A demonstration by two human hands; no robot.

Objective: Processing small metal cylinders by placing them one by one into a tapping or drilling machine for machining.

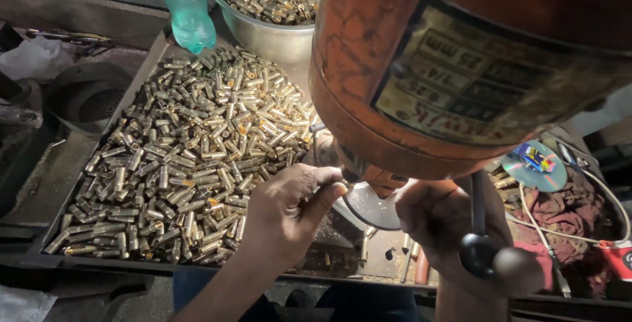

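- Drill press head [461, 65]: orange housing filling the upper right, its spindle pointing down toward the round metal table [368, 207].
- Tray [148, 65]: heaped with short brass tubes [191, 157], lying at 9 o'clock from the left hand and well apart from the right.
- Steel bowl [263, 35]: at 12 o'clock, holding more tubes.
- Left hand [286, 210]: nearer the heap, fingers pinched together at the spindle; any piece gripped is hidden.
- Right hand [441, 220]: at 3 o'clock, behind the black-knobbed lever [478, 249]; its grip cannot be told.

Pale rectangular label [474, 75] on orange machine housing [355, 65], upper right.
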